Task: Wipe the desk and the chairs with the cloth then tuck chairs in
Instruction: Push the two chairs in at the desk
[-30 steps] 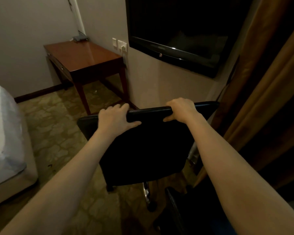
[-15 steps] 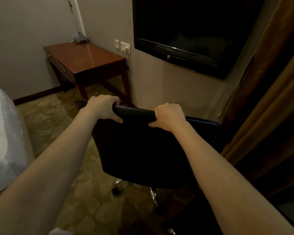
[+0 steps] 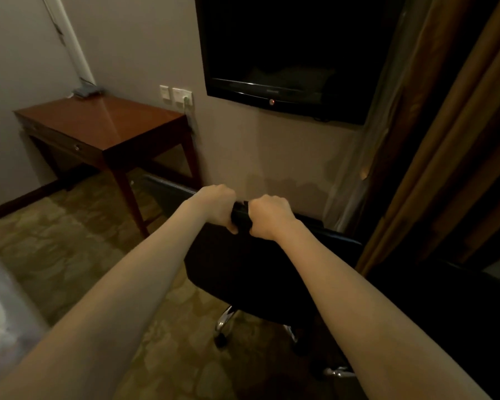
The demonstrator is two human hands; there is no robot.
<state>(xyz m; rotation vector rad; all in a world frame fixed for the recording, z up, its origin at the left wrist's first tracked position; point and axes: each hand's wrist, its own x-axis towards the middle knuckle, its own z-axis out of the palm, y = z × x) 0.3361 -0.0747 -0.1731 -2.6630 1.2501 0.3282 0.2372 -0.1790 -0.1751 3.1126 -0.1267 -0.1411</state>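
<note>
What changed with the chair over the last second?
The left hand and right hand slid together along the top edge of the black chair, now close side by side, and the chair has turned nearer the desk. Both still grip it; the desk stayed put.

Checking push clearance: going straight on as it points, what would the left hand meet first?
The left hand grips the chair back; beyond it, probably the wall below the television, depth unclear.
</note>
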